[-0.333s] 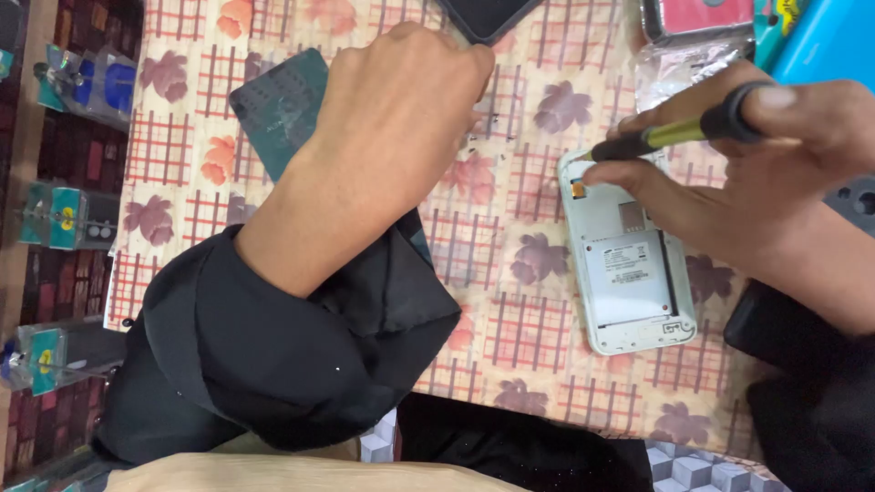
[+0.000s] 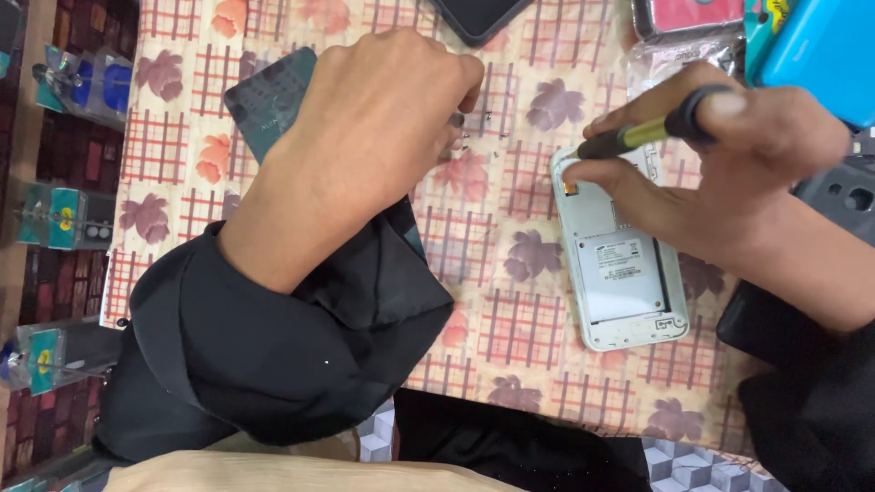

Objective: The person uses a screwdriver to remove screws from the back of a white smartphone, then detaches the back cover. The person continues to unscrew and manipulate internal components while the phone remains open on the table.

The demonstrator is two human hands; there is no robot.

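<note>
My right hand [image 2: 729,164] grips a screwdriver [image 2: 643,135] with a yellow and black handle, its tip at the top left corner of a white phone [image 2: 624,278] lying open, back cover off, on the flowered cloth [image 2: 510,210]. My left hand [image 2: 374,128] is curled over the cloth to the left, fingertips pinched near some tiny parts by a dark green flat cover [image 2: 269,96]. What the left fingers hold is hidden. Both arms wear black sleeves.
A dark phone [image 2: 478,16] lies at the top edge. Pink [image 2: 688,14] and blue [image 2: 820,50] phone cases sit at the top right, a grey case [image 2: 843,200] beyond my right wrist. Small packaged items [image 2: 64,219] line a shelf on the left.
My left hand has shifted slightly and its fingertips now pinch near the small parts. The right hand stays on the screwdriver at the phone's corner.
</note>
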